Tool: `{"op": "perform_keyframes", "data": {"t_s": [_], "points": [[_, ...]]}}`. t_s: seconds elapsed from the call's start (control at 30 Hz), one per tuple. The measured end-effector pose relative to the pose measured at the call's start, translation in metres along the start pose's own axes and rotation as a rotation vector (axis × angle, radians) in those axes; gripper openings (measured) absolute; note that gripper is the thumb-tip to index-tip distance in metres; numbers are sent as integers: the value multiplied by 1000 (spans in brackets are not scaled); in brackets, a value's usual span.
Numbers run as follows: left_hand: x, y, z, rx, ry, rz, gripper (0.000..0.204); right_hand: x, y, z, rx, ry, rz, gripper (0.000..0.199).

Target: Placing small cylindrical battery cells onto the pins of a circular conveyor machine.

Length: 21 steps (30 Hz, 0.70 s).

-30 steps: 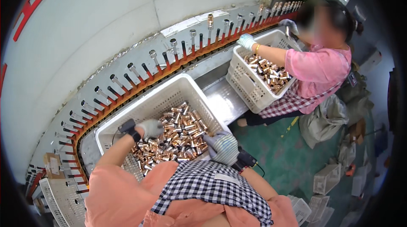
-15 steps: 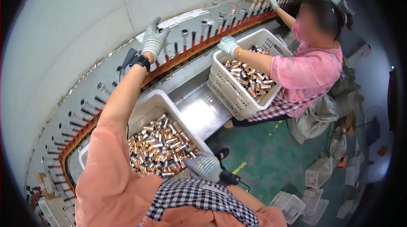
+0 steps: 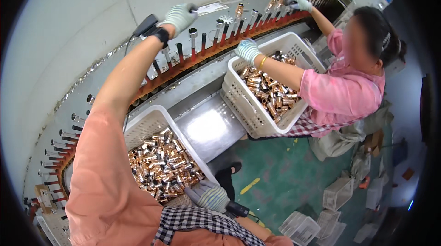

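Curved peg conveyor [image 3: 151, 78] behind white crate [image 3: 151, 124] of copper fittings [image 3: 165, 165]: left hand [image 3: 180, 16] fingers closed at a peg, loading step; right hand [image 3: 209, 195] curled at crate rim, grip unclear, next needs another fitting.

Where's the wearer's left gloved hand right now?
In the head view, upper left of centre: the left gloved hand is stretched up to the curved rack of metal pins, far above the white crate of copper-coloured fittings.

A factory production line is showing here: a curved conveyor [image 3: 151, 80] of upright metal pins is running past white plastic crates [image 3: 257, 108] heaped with copper-coloured metal fittings [image 3: 165, 165], a gloved co-worker [image 3: 340, 89] is standing alongside, and empty crates [image 3: 337, 193] are lying on the green floor [image 3: 285, 177].
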State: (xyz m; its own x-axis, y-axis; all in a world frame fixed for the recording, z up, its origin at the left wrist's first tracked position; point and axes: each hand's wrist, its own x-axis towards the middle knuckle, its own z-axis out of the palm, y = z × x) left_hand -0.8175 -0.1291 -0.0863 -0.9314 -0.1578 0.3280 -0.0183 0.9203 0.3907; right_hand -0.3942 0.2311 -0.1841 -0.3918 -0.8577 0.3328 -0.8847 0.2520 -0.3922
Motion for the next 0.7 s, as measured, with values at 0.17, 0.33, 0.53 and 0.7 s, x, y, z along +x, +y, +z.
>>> {"op": "perform_keyframes", "data": {"t_s": [0.17, 0.33, 0.53, 0.7], "points": [[29, 64, 36, -65, -33, 93, 60, -5, -1, 5, -25, 4, 27, 46], [52, 88, 52, -207, -196, -35, 62, -11, 1, 11, -19, 35, -25, 39], [20, 81, 61, -170, 55, -90, 50, -17, 1, 16, -56, -2, -36, 34], [-75, 90, 36, -79, 107, 50, 33, -18, 3, 17, -45, 45, -21, 27]]}}
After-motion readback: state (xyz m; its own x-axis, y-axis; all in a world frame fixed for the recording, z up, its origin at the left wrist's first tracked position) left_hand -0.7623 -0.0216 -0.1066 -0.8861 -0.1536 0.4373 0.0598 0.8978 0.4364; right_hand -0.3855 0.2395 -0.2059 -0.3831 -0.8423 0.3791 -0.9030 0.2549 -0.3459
